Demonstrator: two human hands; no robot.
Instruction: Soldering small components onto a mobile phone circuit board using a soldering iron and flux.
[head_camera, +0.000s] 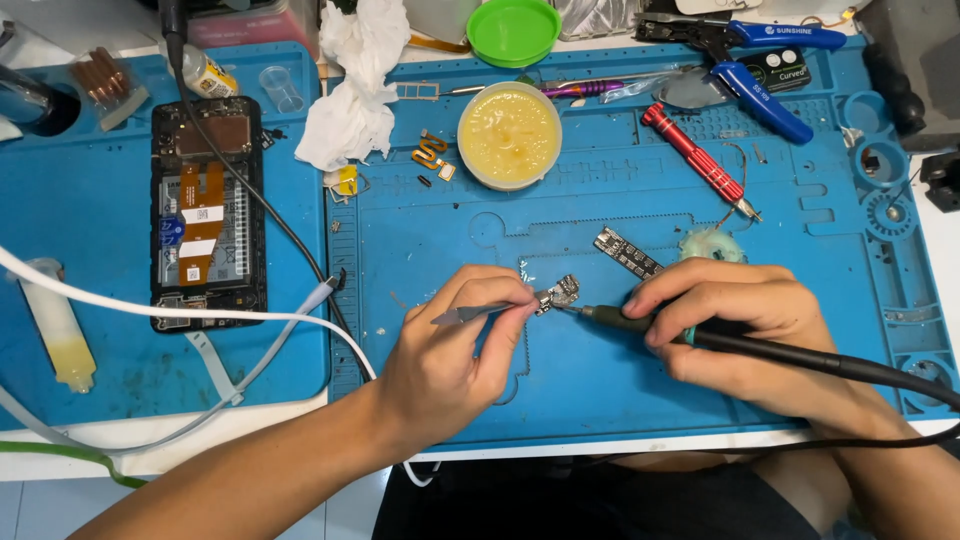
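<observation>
1. Your left hand pinches the tweezers; keep them clamped steady on the small metal part at mat centre.
2. Your right hand grips the soldering iron pen-style; touch only its tip to the part, wrist resting low.

Opened phone, flux tub, perhaps tissue

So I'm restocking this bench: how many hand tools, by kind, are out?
Tweezers, left hand: 1
Soldering iron, right hand: 1
Red screwdriver: 1
Blue-handled pliers: 1
Total: 4
</observation>
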